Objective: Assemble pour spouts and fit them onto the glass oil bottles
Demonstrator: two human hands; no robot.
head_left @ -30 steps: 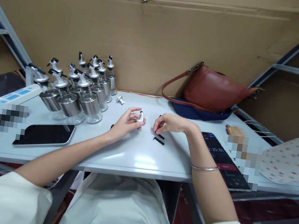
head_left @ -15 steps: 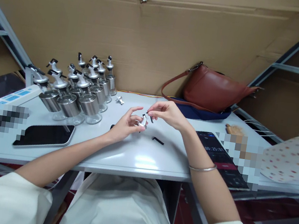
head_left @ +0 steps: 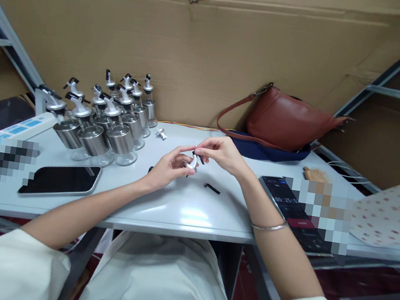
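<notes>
My left hand (head_left: 171, 167) is closed around a silver pour spout (head_left: 191, 163), its tip pointing up. A small black flip cap (head_left: 199, 158) is pinched in my right hand (head_left: 221, 153), right at the top of the spout; whether it is seated there I cannot tell. Another black flip cap (head_left: 212, 188) lies on the table just below my hands. Partly hidden behind my left wrist is a dark piece (head_left: 150, 168). A second silver spout (head_left: 161, 134) rests on the table farther back.
Several glass oil bottles (head_left: 122, 139) with steel sleeves and capped spouts stand at the left. A phone (head_left: 62, 180) lies in front of them. To the right are a brown bag (head_left: 283, 120), a tablet-like screen showing a timer (head_left: 298, 212) and a dotted pouch (head_left: 389, 216).
My right hand has moved slightly left and brought the black cap onto the spout's tip. My left index finger has closed in towards the right fingers.
</notes>
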